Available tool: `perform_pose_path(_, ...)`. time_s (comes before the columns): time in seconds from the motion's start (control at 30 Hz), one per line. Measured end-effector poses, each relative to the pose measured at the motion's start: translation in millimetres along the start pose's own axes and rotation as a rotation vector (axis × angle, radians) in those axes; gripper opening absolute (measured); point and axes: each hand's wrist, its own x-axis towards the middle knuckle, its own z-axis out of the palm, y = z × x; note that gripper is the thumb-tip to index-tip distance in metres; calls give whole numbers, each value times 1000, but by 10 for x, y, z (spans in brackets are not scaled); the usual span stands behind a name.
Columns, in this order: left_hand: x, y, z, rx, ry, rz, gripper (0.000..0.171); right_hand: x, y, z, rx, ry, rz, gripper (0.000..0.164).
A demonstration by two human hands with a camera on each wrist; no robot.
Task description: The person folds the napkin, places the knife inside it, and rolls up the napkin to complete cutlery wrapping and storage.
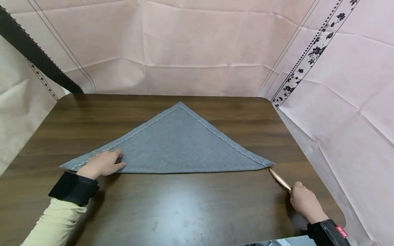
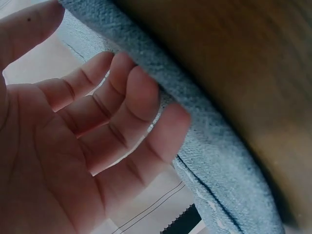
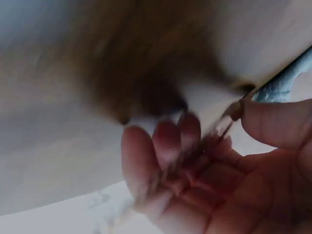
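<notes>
In the head view, the grey-blue triangular cloth with pale running stitches (image 1: 181, 143) lies on the brown wood-grain table (image 1: 172, 218), spread between the hands. Its long straight edge runs from the left hand (image 1: 103, 164) across toward the right hand (image 1: 306, 201), and its peak points forward, away from both. The left hand rests on the cloth just inside its left corner, thumb apart from the fingers. The right hand is off the cloth, gripping a slender shiny gold-coloured tool (image 1: 280, 179) that slants forward and leftward to the right corner; whether the tip touches cannot be told. The right hand is therefore nearer that corner.

In the left wrist view, the left hand's fingers bend loosely, tips against the cloth's edge, pinching nothing visible.

In the right wrist view, blurred, the right hand's thumb and fingers clamp the tool; the cloth shows past the thumb.
</notes>
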Motion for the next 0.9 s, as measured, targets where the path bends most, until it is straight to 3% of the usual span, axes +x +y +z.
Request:
perform_pose_path(0.23, -30, 5, -13, 0, 6, -19, 32, -36, 151, 32, 119, 96, -27, 13)
perform_pose_path(0.43, -31, 9, -11, 2, 25, -4, 29, -52, 316, -57, 121, 135, 16, 37)
perform_pose_path(0.53, -42, 9, -12, 0, 40, 2, 29, -47, 299, -103, 148, 195, 5, 39)
perform_pose_path(0.67, -68, 8, -13, -5, 55, 10, 27, 26, 125, -206, 195, 353, -77, 29)
perform_pose_path(0.9, -132, 30, -16, -21, 85, 6, 28, 316, -450, -401, 219, 530, -360, 10)
